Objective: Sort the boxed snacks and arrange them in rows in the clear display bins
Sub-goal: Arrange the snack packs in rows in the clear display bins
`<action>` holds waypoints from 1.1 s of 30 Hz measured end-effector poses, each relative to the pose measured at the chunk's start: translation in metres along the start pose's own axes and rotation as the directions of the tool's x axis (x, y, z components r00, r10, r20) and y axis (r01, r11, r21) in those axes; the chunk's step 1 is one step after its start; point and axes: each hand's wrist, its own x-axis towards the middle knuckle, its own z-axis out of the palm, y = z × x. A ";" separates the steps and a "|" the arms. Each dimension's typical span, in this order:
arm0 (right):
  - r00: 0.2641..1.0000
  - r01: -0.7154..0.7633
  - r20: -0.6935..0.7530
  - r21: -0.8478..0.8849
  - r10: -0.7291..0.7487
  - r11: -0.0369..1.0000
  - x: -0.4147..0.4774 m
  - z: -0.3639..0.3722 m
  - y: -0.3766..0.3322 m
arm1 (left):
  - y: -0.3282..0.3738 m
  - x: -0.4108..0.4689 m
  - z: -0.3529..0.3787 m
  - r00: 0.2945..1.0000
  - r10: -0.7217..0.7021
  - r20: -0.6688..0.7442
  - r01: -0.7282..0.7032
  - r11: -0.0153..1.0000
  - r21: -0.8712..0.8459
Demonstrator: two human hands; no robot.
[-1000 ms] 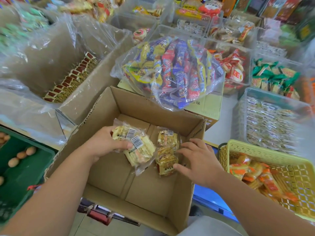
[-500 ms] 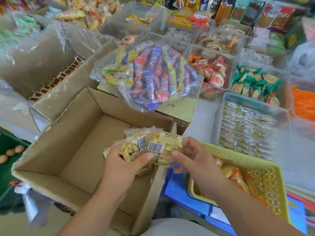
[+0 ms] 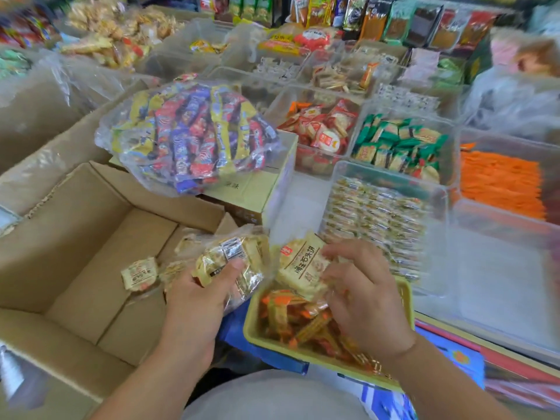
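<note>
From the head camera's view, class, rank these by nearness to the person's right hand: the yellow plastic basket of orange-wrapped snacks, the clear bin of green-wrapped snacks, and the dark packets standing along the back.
1. Yellow plastic basket: directly under the right hand.
2. Clear bin of green-wrapped snacks: beyond the hand, mid-table.
3. Dark standing packets: back row, top of view.

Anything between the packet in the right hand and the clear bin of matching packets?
Nothing visible. The right hand holds the packet above the yellow basket; the clear bin lies just beyond, open-topped.
</note>
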 end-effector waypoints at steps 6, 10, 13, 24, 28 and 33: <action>0.811 -0.574 0.123 0.351 0.572 0.739 -0.024 -0.011 0.001 | -0.015 -0.005 0.028 0.999 -0.019 0.047 0.011 0.987 0.157; 0.686 -0.726 0.336 0.359 0.645 0.586 -0.034 -0.009 0.006 | -0.022 -0.003 0.042 0.995 -0.044 0.090 0.024 0.977 0.212; 0.658 -0.752 0.433 0.413 0.616 0.513 -0.032 -0.011 0.007 | -0.024 0.001 0.052 0.999 -0.007 0.032 -0.003 0.960 0.282; 0.583 -0.812 0.368 0.284 0.724 0.509 -0.011 -0.018 0.054 | -0.015 0.026 0.073 0.997 0.029 0.078 -0.054 0.936 0.347; 0.631 -0.775 0.274 0.183 0.726 0.604 0.005 -0.016 0.100 | -0.015 0.034 0.067 0.997 0.039 0.066 -0.056 0.956 0.289; 0.618 -0.706 0.360 -0.136 0.699 0.695 0.006 0.014 0.136 | -0.020 0.032 0.063 0.998 -0.017 0.053 0.005 0.975 0.221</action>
